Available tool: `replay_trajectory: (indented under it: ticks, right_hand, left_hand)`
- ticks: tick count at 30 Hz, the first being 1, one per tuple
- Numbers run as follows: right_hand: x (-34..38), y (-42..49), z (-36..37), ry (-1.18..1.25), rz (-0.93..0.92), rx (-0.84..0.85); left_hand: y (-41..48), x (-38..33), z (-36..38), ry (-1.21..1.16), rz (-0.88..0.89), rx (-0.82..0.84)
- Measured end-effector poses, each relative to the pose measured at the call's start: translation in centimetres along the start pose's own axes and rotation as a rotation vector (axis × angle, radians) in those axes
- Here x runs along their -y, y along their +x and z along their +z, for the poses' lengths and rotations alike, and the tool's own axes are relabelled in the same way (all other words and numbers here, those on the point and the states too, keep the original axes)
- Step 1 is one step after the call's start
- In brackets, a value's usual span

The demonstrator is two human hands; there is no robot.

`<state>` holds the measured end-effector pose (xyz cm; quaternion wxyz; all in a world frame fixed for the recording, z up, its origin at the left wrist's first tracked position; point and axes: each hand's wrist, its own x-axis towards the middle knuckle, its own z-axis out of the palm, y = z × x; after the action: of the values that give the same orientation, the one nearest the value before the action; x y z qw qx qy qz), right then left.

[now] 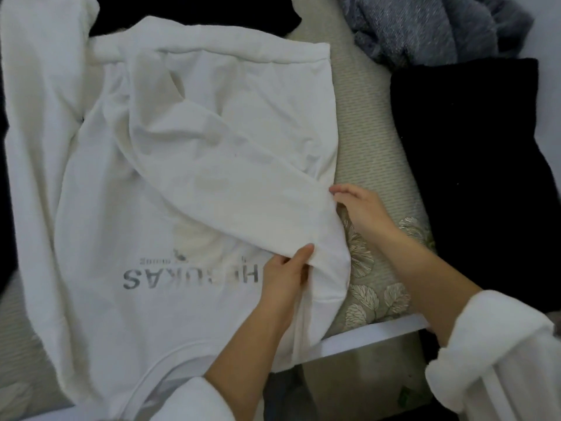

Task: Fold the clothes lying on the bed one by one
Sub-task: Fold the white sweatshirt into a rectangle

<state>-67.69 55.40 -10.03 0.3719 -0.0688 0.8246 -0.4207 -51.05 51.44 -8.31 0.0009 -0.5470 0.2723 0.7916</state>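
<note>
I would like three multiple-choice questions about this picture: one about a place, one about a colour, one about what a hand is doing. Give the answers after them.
1. Where does the black garment nearest the right hand lie?
A) to the right of the white sweatshirt
B) on top of it
C) inside it

2. What colour are the letters on the sweatshirt?
A) red
B) grey
C) green

3. What is the left hand doing?
A) lying flat on the bed
B) pinching the sweatshirt's cloth
C) holding a hanger

Answers:
1 A, a strip of bed separates it from the sweatshirt.
2 B, the print is grey on white.
3 B, thumb and fingers close on a fold of cloth.
</note>
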Motion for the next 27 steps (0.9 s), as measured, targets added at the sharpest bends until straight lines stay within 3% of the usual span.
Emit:
replay_trajectory:
  ticks: [2,4,10,14,17,22,24,27]
  right_hand:
    - [0.2,1.0,-0.1,-0.041,0.021,-0.003]
    - [0.3,1.8,-0.2,-0.068,0.066,-0.017]
    - [0.9,3.2,1.5,-0.091,0.177,-0.042]
    - [0.3,3.9,0.4,-0.194,0.131,-0.258]
    - [-1.0,3.5,-0.8,-0.29,0.119,-0.247]
    - [-1.6,3.1,-2.3,-0.089,0.148,-0.099]
    - [-1.5,2.8,-2.8,-0.259,0.068,-0.101]
    - [-1.1,1.7,-2.7,-0.497,-0.177,-0.274]
  left_hand:
    - [-0.1,0.0,0.2,0.139,0.147,-0.111]
    - [-0.9,-0.3,0.0,0.141,0.221,-0.072]
    - [-1.6,-0.8,-1.7,-0.046,0.047,0.335]
    - [-0.9,-1.6,-2.6,-0.183,-0.047,0.39]
    - [-0.6,-0.1,-2.8,0.095,-0.107,0.328]
    - [-1.1,2.9,-2.7,0.328,-0.142,0.345]
    - [-1.4,3.7,-2.5,0.438,-0.155,0.385]
    - [-1.5,4.6,-2.0,0.518,-0.286,0.407]
